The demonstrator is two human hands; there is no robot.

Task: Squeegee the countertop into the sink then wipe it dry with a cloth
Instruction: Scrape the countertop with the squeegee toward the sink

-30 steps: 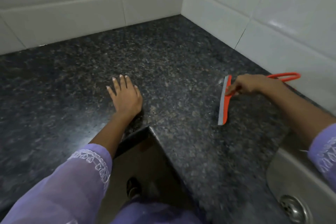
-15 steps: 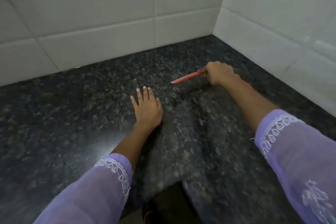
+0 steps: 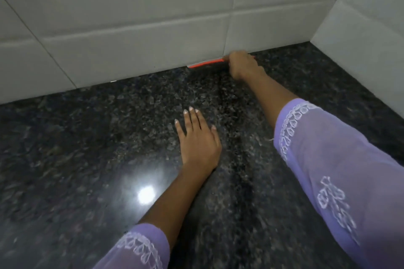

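Observation:
The dark speckled granite countertop fills the view. My right hand reaches to the back wall and grips the orange squeegee, whose blade lies along the joint between counter and tiles; the handle is hidden under the hand. My left hand rests flat on the counter, fingers together, holding nothing. The sink and any cloth are out of view.
White wall tiles run along the back, and a second tiled wall closes the corner at the right. A bright lamp reflection shines on the counter near my left forearm.
My right hand has carried the squeegee from near the sink across the counter up to the back wall. My view has swung left, so the sink has dropped out of sight. The left hand stays planted.

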